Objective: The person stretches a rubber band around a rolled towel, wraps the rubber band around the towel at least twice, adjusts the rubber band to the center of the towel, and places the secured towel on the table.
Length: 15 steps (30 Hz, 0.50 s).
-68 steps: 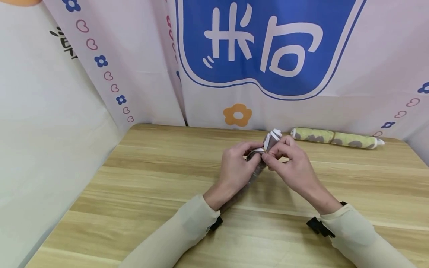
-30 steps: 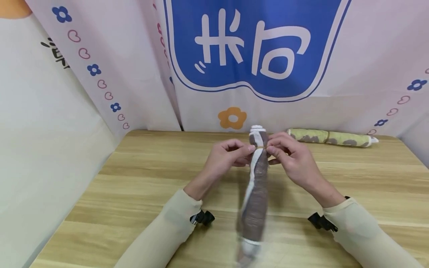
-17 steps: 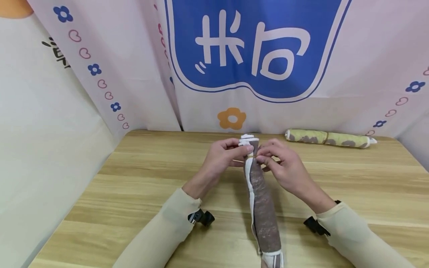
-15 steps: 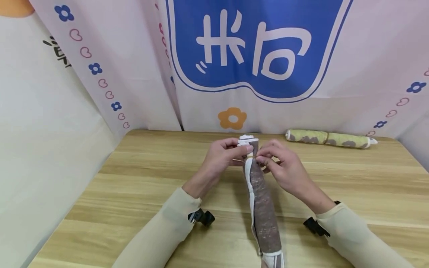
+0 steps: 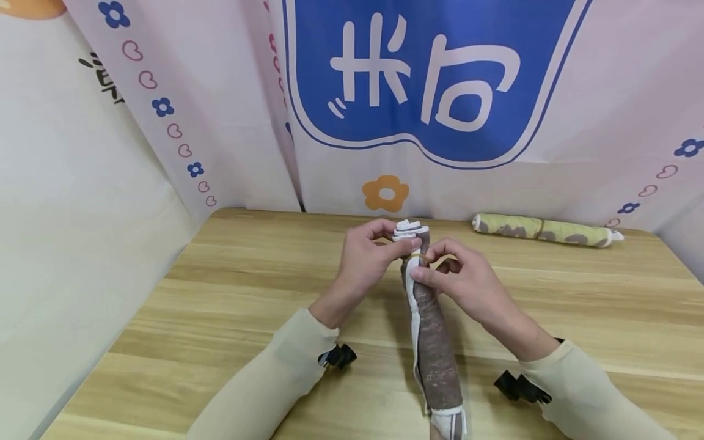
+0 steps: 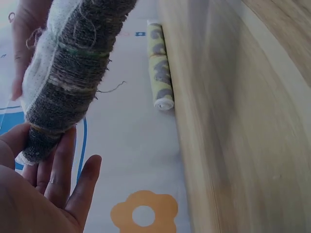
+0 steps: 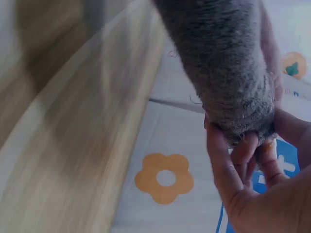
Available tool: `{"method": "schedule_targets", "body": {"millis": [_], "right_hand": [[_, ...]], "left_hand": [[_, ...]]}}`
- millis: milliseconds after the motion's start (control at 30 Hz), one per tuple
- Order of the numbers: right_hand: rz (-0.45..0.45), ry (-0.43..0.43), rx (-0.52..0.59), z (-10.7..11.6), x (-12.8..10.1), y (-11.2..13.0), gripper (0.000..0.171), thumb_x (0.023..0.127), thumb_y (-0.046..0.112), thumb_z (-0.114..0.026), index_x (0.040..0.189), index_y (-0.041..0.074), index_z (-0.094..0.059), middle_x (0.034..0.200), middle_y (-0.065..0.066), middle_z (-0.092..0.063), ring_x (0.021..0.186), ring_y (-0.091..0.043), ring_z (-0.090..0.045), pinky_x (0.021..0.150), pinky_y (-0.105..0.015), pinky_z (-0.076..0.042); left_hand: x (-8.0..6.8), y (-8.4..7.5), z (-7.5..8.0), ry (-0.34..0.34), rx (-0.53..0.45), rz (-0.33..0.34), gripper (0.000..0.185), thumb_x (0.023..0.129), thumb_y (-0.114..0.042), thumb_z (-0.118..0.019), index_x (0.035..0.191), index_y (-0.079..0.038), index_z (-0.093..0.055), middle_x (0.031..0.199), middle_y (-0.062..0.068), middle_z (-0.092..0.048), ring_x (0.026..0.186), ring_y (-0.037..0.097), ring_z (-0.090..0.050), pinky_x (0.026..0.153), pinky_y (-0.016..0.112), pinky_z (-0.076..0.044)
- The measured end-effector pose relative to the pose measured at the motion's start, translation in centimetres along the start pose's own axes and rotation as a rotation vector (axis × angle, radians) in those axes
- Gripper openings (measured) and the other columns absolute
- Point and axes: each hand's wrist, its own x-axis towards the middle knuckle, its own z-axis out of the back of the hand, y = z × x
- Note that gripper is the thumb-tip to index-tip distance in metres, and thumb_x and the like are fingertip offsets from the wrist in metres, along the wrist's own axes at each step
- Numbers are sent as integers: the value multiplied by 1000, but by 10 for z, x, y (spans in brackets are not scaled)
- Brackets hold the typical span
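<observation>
In the head view a brown rolled towel [image 5: 437, 342] with a white edge strip lies lengthwise, its near end towards the person. A thin tan rubber band [image 5: 416, 256] circles it close to its far end. My left hand [image 5: 364, 260] grips that far end, thumb on top just above the band. From the other side my right hand [image 5: 467, 278] holds the roll, index finger at the band and thumb pressed on the towel just below it. The right wrist view shows fingers curled under the grey-looking roll [image 7: 223, 73]. In the left wrist view the band cinches the towel tip [image 6: 43, 141].
A second rolled towel [image 5: 566, 232], yellow-green with grey patches and banded at its middle, lies along the back right edge of the wooden table [image 5: 220, 318]. Behind the table hangs a printed white cloth [image 5: 330, 177] with a blue sign.
The towel, earlier slanted under the left hand, swung round so its near end points to the person. The right thumb has shifted from the band down onto the towel. The left hand keeps its grip.
</observation>
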Motion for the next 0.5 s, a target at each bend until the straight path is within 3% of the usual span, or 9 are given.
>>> {"method": "schedule_targets", "body": {"millis": [167,367,500], "right_hand": [[159,-46,-165,-3,-1,-4,20,93,16,-85,101,11,-69,106,-6,-59,90,-22,-60,76,-32,-54],[350,-3,-185,-4,2,-11,16,92,1,-82,97,12,-71,101,-3,-56,88,-21,-56,75,-32,-60],[381,56,-208,-5,4,-15,19,92,-3,-80,98,13,-70,100,-3,-56,87,-20,-57,76,-35,-61]], "left_hand": [[0,1,0,-14,9,18,18,86,-11,-89,93,-3,-75,82,4,-70,71,12,-71,65,27,-59],[2,3,3,-37,30,41,19,87,-14,-89,92,-4,-74,85,5,-71,73,14,-73,74,43,-63],[4,5,4,-77,15,64,19,87,-12,-89,90,-3,-73,87,6,-69,74,14,-72,75,40,-64]]}}
